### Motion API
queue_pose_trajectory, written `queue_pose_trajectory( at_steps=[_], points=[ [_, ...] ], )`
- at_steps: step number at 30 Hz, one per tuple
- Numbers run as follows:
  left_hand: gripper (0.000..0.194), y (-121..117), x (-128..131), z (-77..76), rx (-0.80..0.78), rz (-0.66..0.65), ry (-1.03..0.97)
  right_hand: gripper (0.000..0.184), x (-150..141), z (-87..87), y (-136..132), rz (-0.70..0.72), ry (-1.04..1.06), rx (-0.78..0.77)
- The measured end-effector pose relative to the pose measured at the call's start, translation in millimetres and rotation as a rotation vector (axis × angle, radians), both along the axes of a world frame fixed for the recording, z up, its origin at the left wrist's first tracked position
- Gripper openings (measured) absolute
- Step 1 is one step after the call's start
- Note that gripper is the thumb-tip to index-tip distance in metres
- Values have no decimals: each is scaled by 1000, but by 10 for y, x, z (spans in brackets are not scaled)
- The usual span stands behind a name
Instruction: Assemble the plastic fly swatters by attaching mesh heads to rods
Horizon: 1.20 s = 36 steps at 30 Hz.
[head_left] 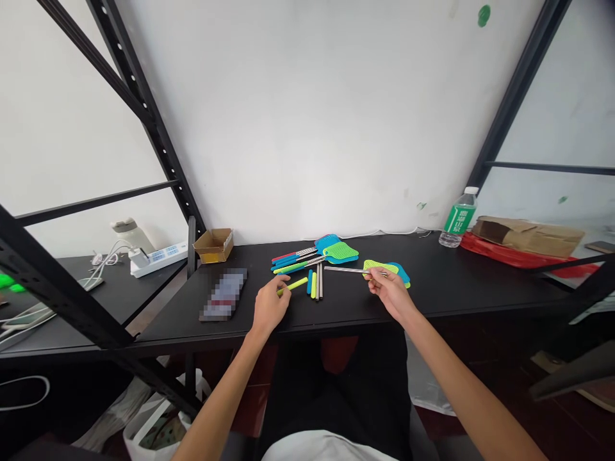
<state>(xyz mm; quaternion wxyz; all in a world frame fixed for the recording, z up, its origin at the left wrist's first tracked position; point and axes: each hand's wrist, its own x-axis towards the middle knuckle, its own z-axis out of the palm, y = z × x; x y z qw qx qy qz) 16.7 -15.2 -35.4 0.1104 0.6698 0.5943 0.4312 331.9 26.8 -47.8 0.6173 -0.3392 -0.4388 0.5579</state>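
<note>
My left hand (270, 306) is closed on a yellow-green handle sleeve (294, 285) that points right across the black table (461, 285). My right hand (388, 289) pinches a thin metal rod (346, 270), which reaches left from a green swatter head (379, 266) lying on a blue one (402, 274). Between my hands lie loose blue, yellow-green and grey sleeves and rods (315, 284). Behind them rests a pile of finished fly swatters (317, 253) with blue and green heads.
A small cardboard box (214, 244) and a dark flat packet (224, 294) sit to the left. A water bottle (459, 219), a brown paper bag (528, 235) and a red sheet are at the right. A power strip (158, 258) lies on the left table.
</note>
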Motion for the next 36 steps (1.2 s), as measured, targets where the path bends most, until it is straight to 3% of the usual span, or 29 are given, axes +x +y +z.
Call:
queue_pose_trajectory(
  at_steps=[4,9,15,19,27,36],
  points=[
    [33,29,-41,19,-80,-159,-362,30,7,1,8,-9,21,-18],
    [40,29,-42,48,-108,-216,-627,32,32,-23,24,-7,10,-14],
    [40,39,-40,101,-137,-291,-767,32,34,-43,38,-12,-2,9],
    [42,118,95,112,-131,-347,-854,31,40,-53,47,-17,-13,19],
    [41,232,280,-6,-135,-332,-1009,26,43,-32,24,2,59,-22],
    [38,201,286,-68,-91,-308,-967,26,37,7,-6,17,67,-26]
  ],
)
